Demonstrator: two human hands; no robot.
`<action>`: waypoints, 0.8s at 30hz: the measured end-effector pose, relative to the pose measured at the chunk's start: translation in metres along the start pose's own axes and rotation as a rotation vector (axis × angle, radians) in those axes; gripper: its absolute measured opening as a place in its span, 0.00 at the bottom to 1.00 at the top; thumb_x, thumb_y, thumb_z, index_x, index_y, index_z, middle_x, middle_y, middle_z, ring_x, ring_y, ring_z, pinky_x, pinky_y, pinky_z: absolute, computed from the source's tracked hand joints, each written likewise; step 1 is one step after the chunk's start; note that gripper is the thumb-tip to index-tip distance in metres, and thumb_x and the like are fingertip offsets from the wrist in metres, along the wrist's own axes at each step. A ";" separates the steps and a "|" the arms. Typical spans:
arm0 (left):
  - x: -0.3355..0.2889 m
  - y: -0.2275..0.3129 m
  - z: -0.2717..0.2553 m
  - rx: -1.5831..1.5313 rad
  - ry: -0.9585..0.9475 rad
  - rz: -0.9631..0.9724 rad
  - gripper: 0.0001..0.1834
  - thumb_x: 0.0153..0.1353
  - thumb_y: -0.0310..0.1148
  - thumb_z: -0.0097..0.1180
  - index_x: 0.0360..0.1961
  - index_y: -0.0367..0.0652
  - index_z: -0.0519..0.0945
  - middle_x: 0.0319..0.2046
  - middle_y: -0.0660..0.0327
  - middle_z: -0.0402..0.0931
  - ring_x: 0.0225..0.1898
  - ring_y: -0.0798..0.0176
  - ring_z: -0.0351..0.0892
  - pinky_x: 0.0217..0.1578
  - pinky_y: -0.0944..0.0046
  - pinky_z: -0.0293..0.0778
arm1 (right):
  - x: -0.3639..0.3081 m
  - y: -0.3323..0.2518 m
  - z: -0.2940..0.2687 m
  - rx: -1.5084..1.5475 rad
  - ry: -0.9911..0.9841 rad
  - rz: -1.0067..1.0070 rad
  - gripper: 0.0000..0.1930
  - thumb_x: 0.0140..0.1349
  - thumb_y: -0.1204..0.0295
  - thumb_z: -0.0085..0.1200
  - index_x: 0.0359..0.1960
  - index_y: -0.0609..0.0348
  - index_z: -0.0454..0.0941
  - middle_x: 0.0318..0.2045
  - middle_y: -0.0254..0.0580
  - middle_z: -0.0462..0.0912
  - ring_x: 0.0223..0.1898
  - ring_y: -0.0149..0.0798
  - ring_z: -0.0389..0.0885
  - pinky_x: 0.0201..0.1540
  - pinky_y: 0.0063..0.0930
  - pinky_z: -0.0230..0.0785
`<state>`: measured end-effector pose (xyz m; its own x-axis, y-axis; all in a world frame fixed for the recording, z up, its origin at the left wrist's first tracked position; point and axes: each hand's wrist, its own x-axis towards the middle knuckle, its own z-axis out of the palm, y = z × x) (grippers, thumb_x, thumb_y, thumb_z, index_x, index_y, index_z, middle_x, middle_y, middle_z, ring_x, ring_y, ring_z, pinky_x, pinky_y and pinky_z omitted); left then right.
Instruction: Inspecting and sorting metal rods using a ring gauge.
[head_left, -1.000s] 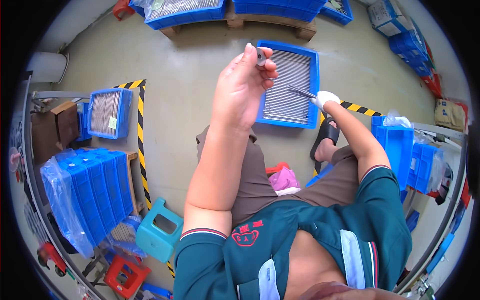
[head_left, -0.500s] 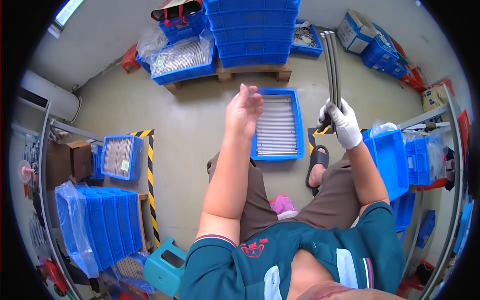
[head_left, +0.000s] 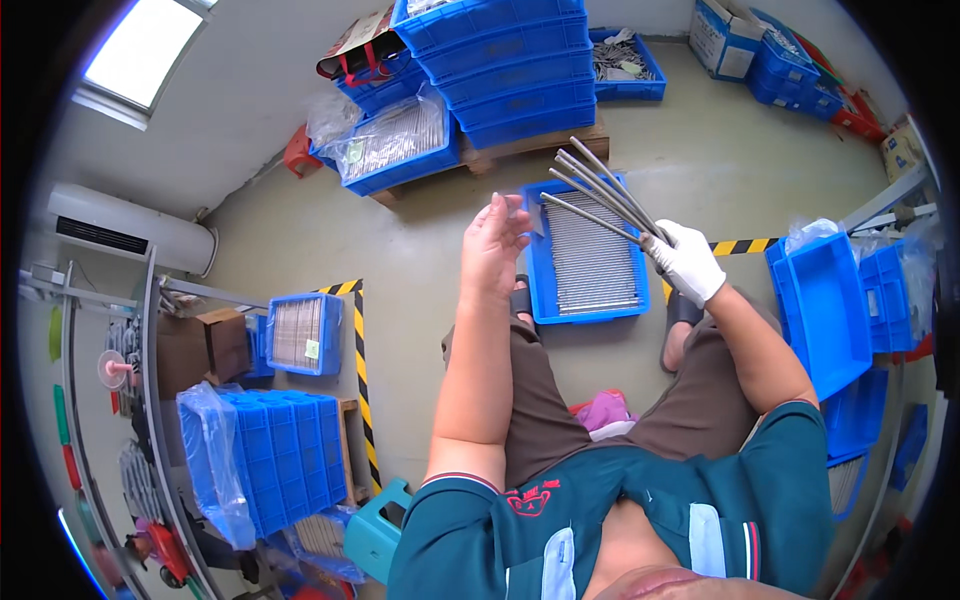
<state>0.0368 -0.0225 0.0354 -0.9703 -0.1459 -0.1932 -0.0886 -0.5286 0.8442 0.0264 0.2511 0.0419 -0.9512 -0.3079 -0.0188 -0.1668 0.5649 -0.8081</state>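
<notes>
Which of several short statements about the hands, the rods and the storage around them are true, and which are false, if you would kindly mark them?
1. The right hand, in a white glove, holds several metal rods. True.
2. Both hands are gloved. False: the left hand is bare.
3. The blue tray on the floor ahead contains rows of silvery rods. True.
4. The teal stool is on the person's right. False: the teal stool is on the left.
5. The tall crate stack at the back stands on a wooden pallet. True.
</notes>
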 end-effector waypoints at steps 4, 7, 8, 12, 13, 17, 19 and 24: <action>-0.001 -0.003 0.001 0.008 -0.061 -0.012 0.17 0.66 0.44 0.48 0.41 0.40 0.77 0.28 0.64 0.76 0.32 0.67 0.75 0.34 0.68 0.70 | -0.003 -0.014 -0.010 0.235 -0.085 0.117 0.19 0.64 0.56 0.51 0.31 0.64 0.75 0.16 0.33 0.70 0.19 0.25 0.65 0.24 0.22 0.62; -0.001 -0.005 0.002 -0.007 -0.117 -0.016 0.18 0.66 0.44 0.48 0.42 0.40 0.76 0.29 0.63 0.76 0.32 0.67 0.75 0.35 0.68 0.71 | -0.006 -0.009 -0.011 0.486 -0.128 0.166 0.18 0.64 0.55 0.50 0.29 0.58 0.75 0.15 0.29 0.71 0.15 0.21 0.62 0.18 0.17 0.54; -0.001 -0.006 0.003 -0.024 -0.147 -0.013 0.18 0.66 0.45 0.48 0.42 0.39 0.76 0.29 0.63 0.76 0.32 0.66 0.75 0.35 0.68 0.71 | -0.007 -0.009 -0.012 0.488 -0.122 0.167 0.18 0.64 0.55 0.50 0.29 0.58 0.75 0.15 0.29 0.71 0.15 0.21 0.62 0.18 0.17 0.54; 0.000 -0.006 0.004 -0.039 -0.196 0.008 0.19 0.66 0.45 0.48 0.42 0.38 0.75 0.29 0.62 0.75 0.32 0.66 0.74 0.35 0.67 0.71 | -0.009 -0.006 -0.011 0.530 -0.103 0.122 0.15 0.64 0.59 0.52 0.31 0.60 0.76 0.16 0.29 0.72 0.16 0.21 0.63 0.19 0.17 0.54; -0.001 -0.006 0.005 -0.038 -0.213 0.017 0.19 0.66 0.45 0.48 0.42 0.38 0.75 0.29 0.62 0.76 0.32 0.66 0.74 0.35 0.67 0.71 | -0.008 -0.003 -0.007 0.473 -0.058 0.096 0.14 0.64 0.61 0.52 0.31 0.60 0.76 0.16 0.29 0.73 0.16 0.21 0.64 0.19 0.17 0.55; 0.000 -0.007 0.008 -0.003 -0.233 0.041 0.18 0.66 0.44 0.47 0.41 0.37 0.76 0.29 0.60 0.76 0.32 0.66 0.74 0.36 0.66 0.71 | -0.008 0.000 -0.006 0.121 0.052 -0.054 0.11 0.61 0.66 0.54 0.30 0.63 0.76 0.15 0.37 0.73 0.18 0.27 0.70 0.24 0.23 0.64; 0.001 -0.008 0.008 -0.013 -0.269 0.048 0.17 0.65 0.42 0.50 0.42 0.38 0.76 0.29 0.61 0.77 0.31 0.67 0.75 0.35 0.67 0.71 | -0.008 0.005 -0.003 0.004 0.110 -0.157 0.10 0.60 0.67 0.55 0.30 0.63 0.76 0.16 0.40 0.74 0.18 0.29 0.72 0.25 0.25 0.66; 0.001 -0.010 0.005 -0.044 -0.324 0.038 0.15 0.63 0.40 0.53 0.42 0.37 0.77 0.28 0.61 0.78 0.30 0.67 0.75 0.35 0.68 0.71 | -0.010 0.001 -0.002 0.019 0.064 -0.118 0.11 0.58 0.63 0.56 0.30 0.59 0.78 0.20 0.48 0.76 0.22 0.47 0.74 0.28 0.33 0.66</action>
<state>0.0358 -0.0127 0.0291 -0.9945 0.1039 0.0134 -0.0479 -0.5645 0.8241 0.0351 0.2559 0.0426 -0.9398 -0.3220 0.1142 -0.2746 0.5129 -0.8133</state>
